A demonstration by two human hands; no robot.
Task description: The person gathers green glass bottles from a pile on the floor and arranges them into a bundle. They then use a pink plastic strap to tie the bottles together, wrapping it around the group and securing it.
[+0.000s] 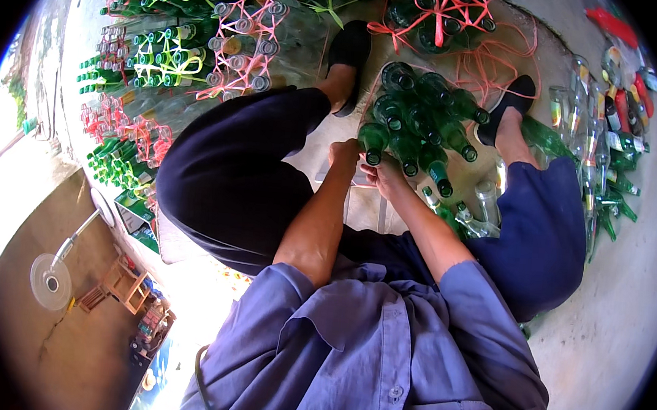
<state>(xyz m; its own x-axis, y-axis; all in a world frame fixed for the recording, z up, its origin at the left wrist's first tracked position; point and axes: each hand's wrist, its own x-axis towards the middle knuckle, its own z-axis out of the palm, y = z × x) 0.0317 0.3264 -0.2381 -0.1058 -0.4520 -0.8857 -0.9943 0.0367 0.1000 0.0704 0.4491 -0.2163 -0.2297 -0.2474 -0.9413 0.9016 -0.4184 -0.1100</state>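
Between my feet stands a cluster of green glass bottles (420,120), their open necks pointing towards me. My left hand (345,152) is at the near left edge of the cluster, with its fingers closed. Close beside it, my right hand (384,173) has its fingers bent near the neck of a green bottle. The fingertips of both hands nearly meet; a bit of pink plastic string seems to lie between them, but the grip is too small to make out. Loose pink string (490,59) trails over the floor behind the cluster and along its left side.
Bottle bundles tied with pink string (242,45) and yellow-green string (170,57) stand at the left. Another pink-tied bundle (442,10) is beyond my feet. Loose clear and green bottles (592,149) lie at the right, and more (485,207) beside my leg. A fan (50,282) stands lower left.
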